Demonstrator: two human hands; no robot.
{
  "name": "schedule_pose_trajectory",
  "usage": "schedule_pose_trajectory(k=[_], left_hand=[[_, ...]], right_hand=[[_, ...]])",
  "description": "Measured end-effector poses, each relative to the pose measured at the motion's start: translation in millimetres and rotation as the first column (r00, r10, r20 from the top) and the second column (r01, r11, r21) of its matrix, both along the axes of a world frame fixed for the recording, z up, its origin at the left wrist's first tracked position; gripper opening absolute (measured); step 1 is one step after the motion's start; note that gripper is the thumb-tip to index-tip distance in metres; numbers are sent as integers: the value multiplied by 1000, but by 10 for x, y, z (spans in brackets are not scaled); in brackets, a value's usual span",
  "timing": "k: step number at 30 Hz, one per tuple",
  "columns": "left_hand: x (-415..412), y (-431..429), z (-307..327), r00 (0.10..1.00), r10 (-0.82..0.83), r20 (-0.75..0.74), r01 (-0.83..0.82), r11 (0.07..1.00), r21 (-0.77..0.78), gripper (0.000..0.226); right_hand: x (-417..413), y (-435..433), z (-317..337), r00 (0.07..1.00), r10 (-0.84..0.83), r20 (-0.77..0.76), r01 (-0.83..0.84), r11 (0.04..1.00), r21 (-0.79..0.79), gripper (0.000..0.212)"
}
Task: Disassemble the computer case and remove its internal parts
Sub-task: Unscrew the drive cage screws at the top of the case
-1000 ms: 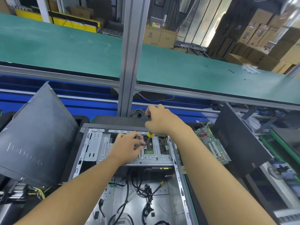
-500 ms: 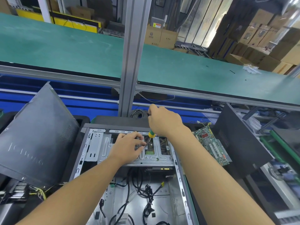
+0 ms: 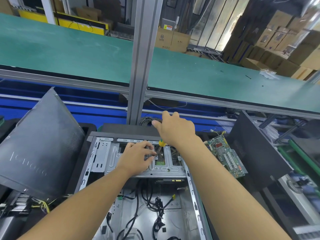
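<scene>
Lying on its side on the counter (image 3: 242, 196) with the open face up, the computer case (image 3: 149, 201) is giving the person a straight downward reach into it. The removed side panel (image 3: 36, 149) is leaning just to its left, and a bare circuit board (image 3: 225, 156) is resting just beyond its right rim, so both flanks are crowded; the free room is overhead and toward the person. An upright aluminium post (image 3: 138, 66) is standing close behind the case, limiting any swing at the far edge. Inside, the floor of the case is mostly bare apart from loose black cables (image 3: 155, 205), while the metal drive cage (image 3: 166, 168) is bridging the far end. The left hand (image 3: 136, 158) is pressing down on the cage, its fingers pinching close around the screwdriver tip, probably to steady it on a screw I cannot make out. The right hand (image 3: 176, 130) is wrapped around the top of the screwdriver (image 3: 160, 148), index finger sticking out, holding the tool tilted and almost upright over the cage.
</scene>
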State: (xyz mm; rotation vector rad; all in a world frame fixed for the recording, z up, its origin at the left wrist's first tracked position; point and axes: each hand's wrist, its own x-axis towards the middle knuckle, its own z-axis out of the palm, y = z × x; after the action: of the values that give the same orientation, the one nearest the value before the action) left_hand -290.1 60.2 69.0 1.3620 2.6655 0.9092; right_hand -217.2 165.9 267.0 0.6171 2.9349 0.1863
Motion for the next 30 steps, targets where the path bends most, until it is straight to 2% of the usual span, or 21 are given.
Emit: schedule_pose_trajectory(k=[4, 11, 13, 17, 21, 25, 30], left_hand=[[-1, -1, 0, 1000, 4, 6, -4, 1000, 0, 22], [-3, 0, -1, 1000, 3, -1, -3, 1000, -1, 22], [-5, -2, -1, 1000, 3, 2, -3, 1000, 0, 22], [-3, -4, -1, 1000, 0, 3, 0, 1000, -3, 22], [-2, 1, 0, 1000, 1, -4, -1, 1000, -3, 22], [-6, -1, -1, 1000, 0, -10, 0, 1000, -1, 22], [-5, -5, -5, 1000, -3, -16, 3, 1000, -3, 22]], right_hand=[[6, -12, 7, 998, -34, -58, 31, 998, -53, 26], [11, -6, 67, 999, -32, -21, 26, 965, -262, 35], [-2, -11, 43, 998, -52, -23, 46, 972, -229, 38], [-24, -18, -23, 995, -97, -37, 94, 993, -67, 56], [-11, -21, -36, 999, -44, -12, 44, 998, 49, 35], [-17, -13, -21, 996, -77, -52, 77, 997, 13, 24], [5, -2, 24, 997, -65, -50, 56, 985, -161, 30]])
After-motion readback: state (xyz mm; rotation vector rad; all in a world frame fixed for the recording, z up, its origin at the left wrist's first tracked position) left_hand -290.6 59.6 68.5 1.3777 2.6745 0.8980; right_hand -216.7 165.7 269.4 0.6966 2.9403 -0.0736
